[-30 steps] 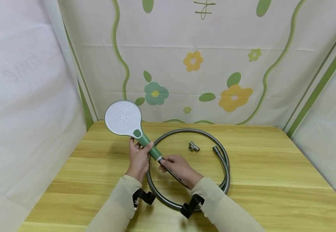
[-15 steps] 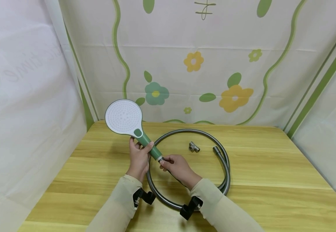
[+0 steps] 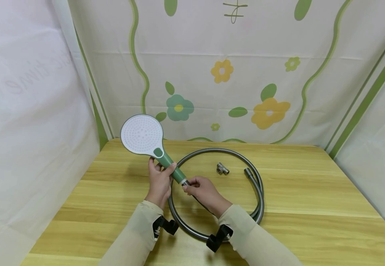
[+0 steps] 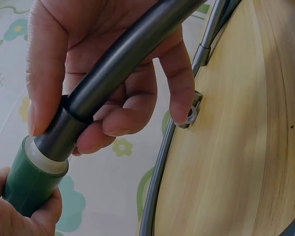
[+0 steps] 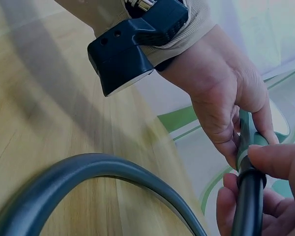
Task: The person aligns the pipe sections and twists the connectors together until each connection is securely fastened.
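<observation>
My left hand (image 3: 159,183) grips the green handle of a shower head (image 3: 141,134), whose white spray face is tilted up toward the back left. At the handle's lower end, my right hand (image 3: 205,194) pinches the dark connector (image 4: 60,133) of a shower hose (image 3: 212,149) between thumb and fingers. A white collar (image 4: 45,161) shows between the connector and the green handle in the left wrist view. How far the connector sits on the thread is hidden. From there the hose runs down under my right wrist and loops over the table.
Inside the hose loop lies a small metal tee fitting (image 3: 222,169). The hose's free end (image 3: 247,171) rests to its right on the wooden table (image 3: 312,192). White printed cloth (image 3: 196,74) closes off the back and both sides. Black camera mounts sit on both wrists.
My right fingers have shifted slightly at the connector, their grip changing a little. The shower head and left hand stay nearly still; the fitting and the hose loop have not moved.
</observation>
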Tool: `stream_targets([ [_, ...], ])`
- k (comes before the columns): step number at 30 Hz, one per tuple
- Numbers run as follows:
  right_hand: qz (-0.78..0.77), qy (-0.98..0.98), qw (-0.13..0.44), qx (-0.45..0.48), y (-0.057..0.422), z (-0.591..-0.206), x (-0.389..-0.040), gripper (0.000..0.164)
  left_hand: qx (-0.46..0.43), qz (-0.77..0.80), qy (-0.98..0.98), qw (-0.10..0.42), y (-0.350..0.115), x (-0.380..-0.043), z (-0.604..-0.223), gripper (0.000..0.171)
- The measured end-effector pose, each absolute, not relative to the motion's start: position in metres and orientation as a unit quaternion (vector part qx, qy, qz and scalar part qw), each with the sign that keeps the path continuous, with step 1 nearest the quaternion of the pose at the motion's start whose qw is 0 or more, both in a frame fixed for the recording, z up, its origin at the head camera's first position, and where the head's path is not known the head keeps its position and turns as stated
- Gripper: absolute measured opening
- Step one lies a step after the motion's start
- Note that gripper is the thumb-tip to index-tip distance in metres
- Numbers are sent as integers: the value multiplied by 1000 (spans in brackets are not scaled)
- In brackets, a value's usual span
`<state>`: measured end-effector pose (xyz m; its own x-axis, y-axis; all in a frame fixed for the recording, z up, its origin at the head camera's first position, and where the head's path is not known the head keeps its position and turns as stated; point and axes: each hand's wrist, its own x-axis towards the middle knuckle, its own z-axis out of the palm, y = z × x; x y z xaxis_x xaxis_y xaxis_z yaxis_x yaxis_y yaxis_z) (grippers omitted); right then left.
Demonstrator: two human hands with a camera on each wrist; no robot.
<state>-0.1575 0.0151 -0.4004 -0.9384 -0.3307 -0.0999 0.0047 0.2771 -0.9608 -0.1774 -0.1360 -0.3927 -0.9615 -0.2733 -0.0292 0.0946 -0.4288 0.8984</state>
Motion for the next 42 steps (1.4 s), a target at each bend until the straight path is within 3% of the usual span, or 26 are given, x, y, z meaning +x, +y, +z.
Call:
stream_targets([
  [42, -593, 781, 161, -107, 13, -404, -157, 40, 62, -848, -513, 119, -137, -175, -396, 86],
])
